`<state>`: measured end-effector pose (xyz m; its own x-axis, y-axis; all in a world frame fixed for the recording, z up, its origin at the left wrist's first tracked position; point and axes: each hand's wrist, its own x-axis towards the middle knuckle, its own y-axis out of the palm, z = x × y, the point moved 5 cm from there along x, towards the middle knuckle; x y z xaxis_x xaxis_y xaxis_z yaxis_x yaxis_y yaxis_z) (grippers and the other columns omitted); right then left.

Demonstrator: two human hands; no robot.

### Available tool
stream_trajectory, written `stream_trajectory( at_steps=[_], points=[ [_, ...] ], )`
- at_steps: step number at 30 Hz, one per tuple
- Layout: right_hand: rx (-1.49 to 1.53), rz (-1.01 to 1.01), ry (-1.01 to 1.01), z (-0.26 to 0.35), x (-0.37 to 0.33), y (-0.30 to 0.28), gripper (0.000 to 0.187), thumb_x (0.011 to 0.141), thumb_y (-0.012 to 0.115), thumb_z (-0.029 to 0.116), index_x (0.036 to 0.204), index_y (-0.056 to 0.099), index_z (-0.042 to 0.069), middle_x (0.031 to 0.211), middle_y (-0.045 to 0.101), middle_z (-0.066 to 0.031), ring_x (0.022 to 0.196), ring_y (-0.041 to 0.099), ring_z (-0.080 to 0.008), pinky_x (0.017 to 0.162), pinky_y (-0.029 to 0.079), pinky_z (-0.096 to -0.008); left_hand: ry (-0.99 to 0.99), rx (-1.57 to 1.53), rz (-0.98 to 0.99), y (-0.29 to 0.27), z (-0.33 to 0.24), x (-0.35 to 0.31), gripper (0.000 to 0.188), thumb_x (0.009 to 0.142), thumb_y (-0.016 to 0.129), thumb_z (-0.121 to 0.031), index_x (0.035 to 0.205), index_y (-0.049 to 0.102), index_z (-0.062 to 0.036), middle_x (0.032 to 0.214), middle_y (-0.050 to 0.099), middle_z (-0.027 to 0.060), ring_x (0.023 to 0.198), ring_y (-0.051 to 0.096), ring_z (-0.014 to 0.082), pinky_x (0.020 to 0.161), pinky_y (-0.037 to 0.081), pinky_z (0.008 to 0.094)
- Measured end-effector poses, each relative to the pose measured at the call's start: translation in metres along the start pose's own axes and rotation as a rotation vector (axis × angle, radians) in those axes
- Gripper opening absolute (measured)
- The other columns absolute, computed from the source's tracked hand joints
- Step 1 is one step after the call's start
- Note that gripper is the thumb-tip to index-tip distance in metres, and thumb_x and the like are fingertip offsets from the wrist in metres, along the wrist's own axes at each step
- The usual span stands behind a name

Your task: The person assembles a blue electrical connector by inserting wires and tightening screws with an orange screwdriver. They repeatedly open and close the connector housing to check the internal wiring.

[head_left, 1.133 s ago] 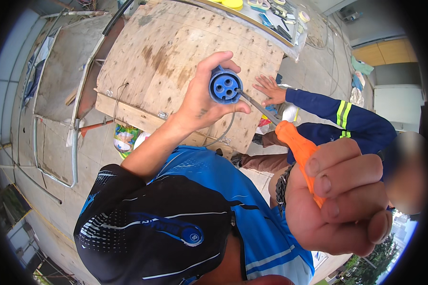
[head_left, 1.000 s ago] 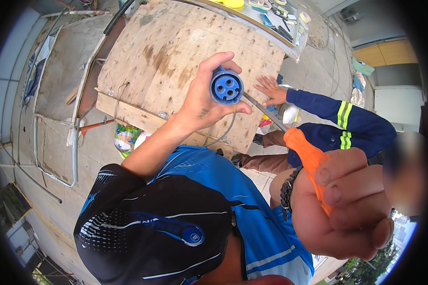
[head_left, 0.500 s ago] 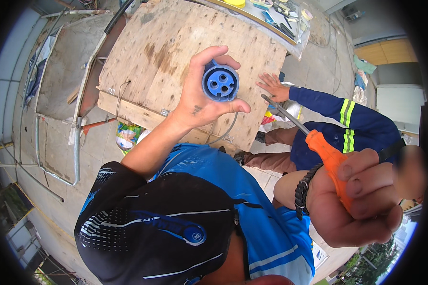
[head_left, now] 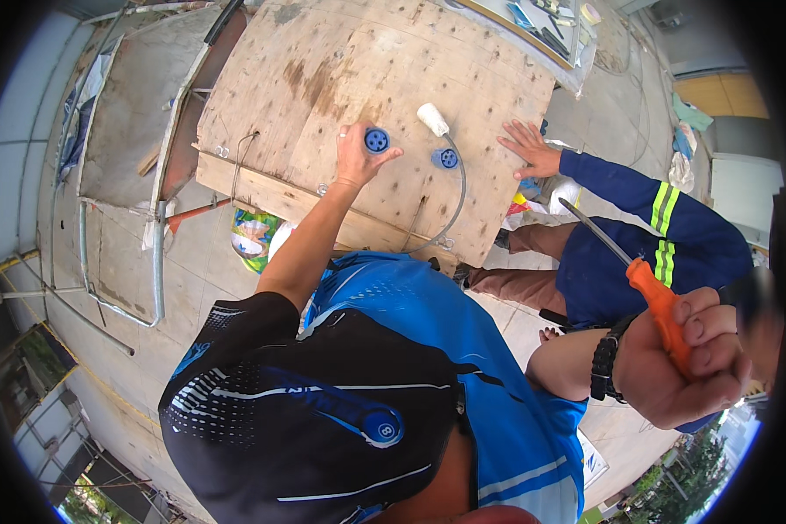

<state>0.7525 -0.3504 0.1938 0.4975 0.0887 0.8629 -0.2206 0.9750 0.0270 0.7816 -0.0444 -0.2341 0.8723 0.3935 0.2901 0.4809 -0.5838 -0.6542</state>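
My left hand [head_left: 356, 159] is over the plywood table with its fingers round a blue industrial power connector [head_left: 376, 140], whose round holed face points up at me. My right hand [head_left: 685, 360] is raised at the right and grips the orange handle of a screwdriver [head_left: 650, 288]. The metal shaft slants up and left, its tip near the co-worker's sleeve in the picture. To the right of my left hand a second blue connector [head_left: 446, 158] lies on the wood. Beside it is a white plug-like piece [head_left: 433, 120] on a grey cable.
The plywood table [head_left: 271, 105] spans the upper middle. A co-worker's hand [head_left: 530, 150] lies flat at its right edge. A tray of tools [head_left: 532, 31] sits at the far right corner. A metal frame with panels [head_left: 131, 122] stands left, and a colourful bag [head_left: 251, 240] below the table's front edge.
My left hand has moved down and away from me toward the table with the blue connector. The second connector and white piece have come into view. The screwdriver has shifted slightly right.
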Motion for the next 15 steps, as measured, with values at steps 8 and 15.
stream_trajectory(
  at_steps=[8,15],
  points=[
    [-0.054,-0.160,0.097,-0.003,-0.014,-0.021,0.032,0.101,0.040,0.030,0.102,0.055,0.002,0.071,0.039,0.0011,0.066,0.043,-0.0167,0.054,0.038,-0.0320,-0.187,-0.048,0.212,0.028,0.044,-0.035,0.071,0.062,0.085,-0.046,0.109,0.053,-0.0043,0.098,0.061,0.0177,0.095,0.055,0.0364,0.081,0.047,0.0441],
    [-0.088,-0.099,0.161,-0.016,-0.020,-0.018,0.036,0.101,0.038,0.029,0.110,0.056,-0.001,0.069,0.039,-0.0003,0.063,0.043,-0.0166,0.051,0.038,-0.0297,-0.128,-0.299,0.064,0.012,0.033,-0.006,0.103,0.061,0.086,-0.044,0.141,0.032,-0.0067,0.131,0.042,0.0247,0.121,0.041,0.0421,0.099,0.041,0.0471]
  ],
)
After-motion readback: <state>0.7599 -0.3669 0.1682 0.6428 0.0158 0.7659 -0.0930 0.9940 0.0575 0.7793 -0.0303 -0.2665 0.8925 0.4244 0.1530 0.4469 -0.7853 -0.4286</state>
